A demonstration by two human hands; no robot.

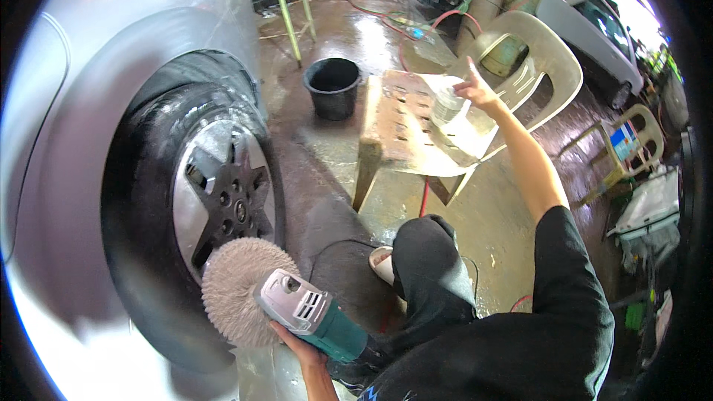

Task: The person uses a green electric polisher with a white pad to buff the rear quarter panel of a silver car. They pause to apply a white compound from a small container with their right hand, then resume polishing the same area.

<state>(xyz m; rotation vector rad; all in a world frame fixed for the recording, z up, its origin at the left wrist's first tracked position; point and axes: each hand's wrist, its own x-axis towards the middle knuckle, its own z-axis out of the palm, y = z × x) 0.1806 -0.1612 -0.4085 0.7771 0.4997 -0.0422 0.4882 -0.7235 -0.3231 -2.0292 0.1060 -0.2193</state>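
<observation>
My left hand [303, 345] is closed round the body of a green and silver polisher [330, 330], low in front of me. Its round, fluffy beige buffing pad [236, 289] is beside the lower part of a car wheel [241, 212] with a dark tyre and a star-like silver and black rim. Stretched out to the right, my right hand [479, 90] is at the top of a clear container [448, 106] on a plastic chair's seat [401, 108]. The index finger points up, apart from the other fingers; whether they touch the container I cannot tell.
A silver car body [82, 104] fills the left side. Beyond the wheel stands a black bucket [332, 89] on the wet floor. A dark cord [349, 243] runs by my sandalled foot. Hoses, another chair [637, 141] and parked cars are farther off.
</observation>
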